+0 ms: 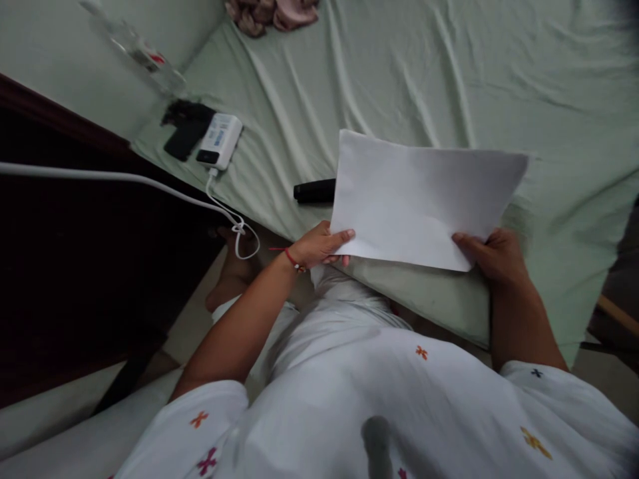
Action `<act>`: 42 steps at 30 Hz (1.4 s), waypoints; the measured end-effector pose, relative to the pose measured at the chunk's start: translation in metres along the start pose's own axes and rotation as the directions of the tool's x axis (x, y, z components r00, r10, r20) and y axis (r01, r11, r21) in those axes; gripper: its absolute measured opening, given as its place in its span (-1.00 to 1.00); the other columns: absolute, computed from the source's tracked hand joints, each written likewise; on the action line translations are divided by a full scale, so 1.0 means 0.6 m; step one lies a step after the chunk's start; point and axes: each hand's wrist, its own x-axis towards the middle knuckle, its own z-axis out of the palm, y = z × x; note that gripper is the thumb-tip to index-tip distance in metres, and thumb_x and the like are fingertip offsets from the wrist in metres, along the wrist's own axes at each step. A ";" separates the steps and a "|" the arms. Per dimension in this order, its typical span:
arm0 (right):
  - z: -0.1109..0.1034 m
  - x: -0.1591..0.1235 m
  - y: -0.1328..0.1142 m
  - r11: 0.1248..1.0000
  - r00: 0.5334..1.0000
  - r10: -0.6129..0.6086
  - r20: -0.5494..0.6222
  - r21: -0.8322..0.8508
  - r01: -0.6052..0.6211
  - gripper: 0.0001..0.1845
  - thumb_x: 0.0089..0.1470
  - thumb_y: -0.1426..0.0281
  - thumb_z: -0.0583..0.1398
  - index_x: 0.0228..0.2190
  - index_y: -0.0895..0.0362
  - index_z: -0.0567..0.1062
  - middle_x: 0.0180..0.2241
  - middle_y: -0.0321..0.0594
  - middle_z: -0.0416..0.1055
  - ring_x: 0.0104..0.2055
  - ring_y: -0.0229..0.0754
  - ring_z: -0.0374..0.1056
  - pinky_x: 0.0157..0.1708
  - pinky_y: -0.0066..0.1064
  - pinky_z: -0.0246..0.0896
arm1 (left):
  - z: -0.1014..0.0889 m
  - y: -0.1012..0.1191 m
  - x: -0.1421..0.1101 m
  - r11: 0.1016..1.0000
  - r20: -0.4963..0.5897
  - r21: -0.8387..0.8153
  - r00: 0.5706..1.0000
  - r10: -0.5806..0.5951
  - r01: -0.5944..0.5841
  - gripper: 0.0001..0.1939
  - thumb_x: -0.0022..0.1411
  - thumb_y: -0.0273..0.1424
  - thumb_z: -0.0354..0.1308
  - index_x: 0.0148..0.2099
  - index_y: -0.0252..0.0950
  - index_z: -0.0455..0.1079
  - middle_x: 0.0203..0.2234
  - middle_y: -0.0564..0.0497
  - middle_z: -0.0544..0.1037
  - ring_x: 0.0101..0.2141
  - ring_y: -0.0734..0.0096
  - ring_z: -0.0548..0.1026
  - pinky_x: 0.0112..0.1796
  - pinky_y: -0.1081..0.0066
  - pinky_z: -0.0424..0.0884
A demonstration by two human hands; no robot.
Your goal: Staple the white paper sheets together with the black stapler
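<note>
A blank white sheet of paper [414, 199] is held out over the bed by both hands. My left hand [322, 246], with a red string bracelet at the wrist, pinches its lower left corner, thumb on top. At the lower right corner my right hand [496, 253] grips the sheet, its thumb also on the upper face. The fingers beneath the paper are mostly hidden. Just left of the sheet a black object [314, 191] with a slim body lies on the bed, partly covered by the paper, so its kind cannot be told.
A green sheet [389, 80] covers the bed. On it lie a white power bank [221, 141] with a looped white cable [239, 226], a dark item [187, 130] and a crumpled pinkish cloth [279, 13]. A clear plastic bottle [144, 56] is by the wall. Dark furniture [74, 266] stands left.
</note>
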 end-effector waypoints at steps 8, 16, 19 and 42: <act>-0.007 -0.006 -0.007 0.999 0.998 -0.010 0.063 -0.038 0.012 -0.65 -0.11 0.11 0.51 -0.55 0.08 0.60 -0.65 -0.40 0.32 -0.63 -0.36 0.13 -0.74 -0.55 0.03 | -0.003 0.003 -0.003 0.997 -0.104 -0.072 0.994 0.026 -0.034 -0.33 0.03 0.23 0.48 -0.34 -0.26 0.35 -0.66 0.16 0.33 -0.69 0.63 0.19 -0.67 0.54 0.11; -0.013 -0.023 -0.034 0.973 0.967 0.074 0.245 0.193 -0.124 -0.53 -0.20 0.06 0.59 -0.53 0.14 0.61 -0.59 -0.25 0.50 -0.60 -0.26 0.36 -0.64 -0.47 0.32 | 0.004 0.007 0.001 0.993 -0.027 -0.086 0.997 0.076 -0.078 -0.38 0.12 0.18 0.46 -0.36 -0.25 0.33 -0.66 0.17 0.27 -0.69 0.64 0.16 -0.67 0.53 0.08; -0.010 -0.027 -0.048 0.961 0.962 0.082 0.259 0.235 -0.145 -0.56 -0.19 0.11 0.60 -0.49 0.15 0.62 -0.57 -0.26 0.52 -0.61 -0.25 0.38 -0.63 -0.44 0.38 | 0.006 0.012 0.003 0.990 -0.100 -0.115 0.993 0.070 -0.081 -0.39 0.08 0.15 0.50 -0.30 -0.26 0.37 -0.60 0.16 0.34 -0.63 0.62 0.23 -0.63 0.54 0.18; -0.005 -0.010 -0.055 0.907 0.969 0.241 0.050 0.343 -0.243 -0.51 -0.48 0.26 0.64 -0.59 0.15 0.51 -0.65 -0.38 0.35 -0.72 -0.40 0.22 -0.83 -0.64 0.14 | -0.002 -0.007 0.005 0.982 -0.271 -0.128 0.957 0.103 -0.142 -0.77 0.24 -0.27 0.37 -0.23 -0.32 0.46 -0.54 0.10 0.49 -0.62 0.62 0.21 -0.55 0.54 0.15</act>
